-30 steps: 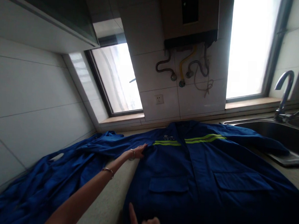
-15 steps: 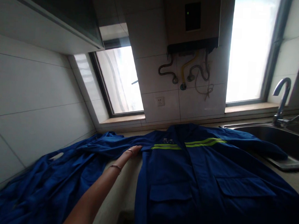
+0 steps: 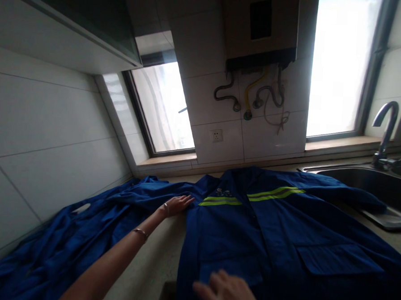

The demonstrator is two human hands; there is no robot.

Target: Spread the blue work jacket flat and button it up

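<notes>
A blue work jacket (image 3: 277, 225) with yellow-green reflective stripes lies spread, front up, on the counter. My left hand (image 3: 180, 205), with bracelets on the wrist and forearm, touches the jacket where its sleeve meets the body, at the left. Its fingers are stretched out and lie flat on the cloth. Over the jacket's lower front, near a pocket flap, is my right hand (image 3: 229, 292). It is somewhat blurred, the thumb apart from loosely bent fingers, and no object shows in it. The jacket's lower edge is dark and runs out of view.
More crumpled blue clothing (image 3: 91, 234) lies at the left against the tiled wall. A steel sink (image 3: 393, 218) with a faucet (image 3: 386, 128) stands at the right, one sleeve reaching its rim. A water heater (image 3: 260, 28) hangs above. A dark opening (image 3: 167, 296) shows at the counter's front.
My right hand has come up into view over the jacket's lower front. My left hand has shifted slightly, its fingers now more spread at the sleeve. The view has moved a little.
</notes>
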